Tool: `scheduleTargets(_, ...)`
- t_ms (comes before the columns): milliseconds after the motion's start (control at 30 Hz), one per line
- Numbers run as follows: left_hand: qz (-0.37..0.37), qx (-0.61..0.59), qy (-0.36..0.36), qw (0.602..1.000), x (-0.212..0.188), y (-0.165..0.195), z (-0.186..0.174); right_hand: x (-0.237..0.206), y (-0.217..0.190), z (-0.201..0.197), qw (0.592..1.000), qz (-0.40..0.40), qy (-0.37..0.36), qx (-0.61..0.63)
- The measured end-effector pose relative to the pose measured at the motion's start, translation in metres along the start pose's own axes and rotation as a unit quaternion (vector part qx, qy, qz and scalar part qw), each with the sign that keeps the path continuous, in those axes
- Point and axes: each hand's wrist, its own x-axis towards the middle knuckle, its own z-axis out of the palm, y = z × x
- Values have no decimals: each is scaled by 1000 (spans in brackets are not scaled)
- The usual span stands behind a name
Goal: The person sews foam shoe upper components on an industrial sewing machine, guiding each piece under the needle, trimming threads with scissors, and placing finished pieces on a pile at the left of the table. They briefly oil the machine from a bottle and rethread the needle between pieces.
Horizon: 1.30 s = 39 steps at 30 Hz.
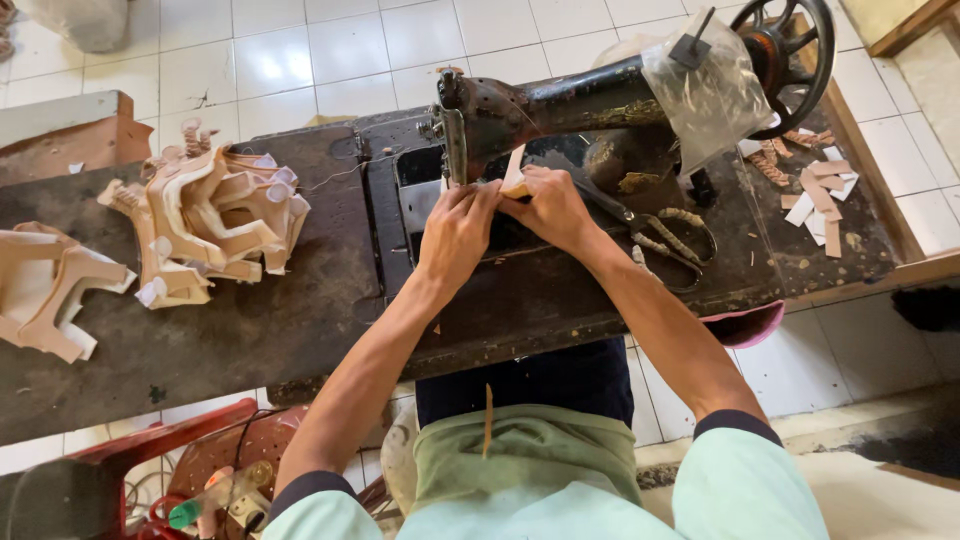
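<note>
Fingers of the left hand (pixel 458 222) and right hand (pixel 548 205) pinch together on a small tan piece (pixel 514 178) under the sewing machine (pixel 540 105) needle, on the table (pixel 300 320); stitching looks underway; feeding onward likely needs steady, even guidance.

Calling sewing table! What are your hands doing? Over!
Left hand and right hand pinch tan leather strip beside old black sewing machine needle. Scissors lie right. Nothing blocking.

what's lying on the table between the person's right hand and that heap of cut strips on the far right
In the head view, a pair of scissors lies on the dark table between the right hand and the strips.
</note>
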Motion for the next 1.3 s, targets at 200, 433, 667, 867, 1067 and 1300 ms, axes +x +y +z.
scheduleTargets(200, -12, -12, 24, 1000, -8, -2, -2, -1, -4, 1, 999, 31, 4, 33)
scheduleTargets(433, 11, 85, -47, 995, -33, 8, 5, 15, 10, -13, 992, 126, 16, 27)
scheduleTargets(667, 44, 176, -87, 980, -40, 5, 20, 34, 48, 7, 952, 276, -74, 113)
scheduleTargets(867, 24, 118, -104, 987, -39, 3, 11, 26, 60, 10, 916, 335, -90, 202)
scheduleTargets(1067, 35, 132, -115, 984, -42, 2, 9, 22, 56, 9, 909, 269, -79, 307)
scheduleTargets(1300, 40, 140, -127, 981, -38, -1, 5, 22, 57, 11, 906, 231, -75, 347)
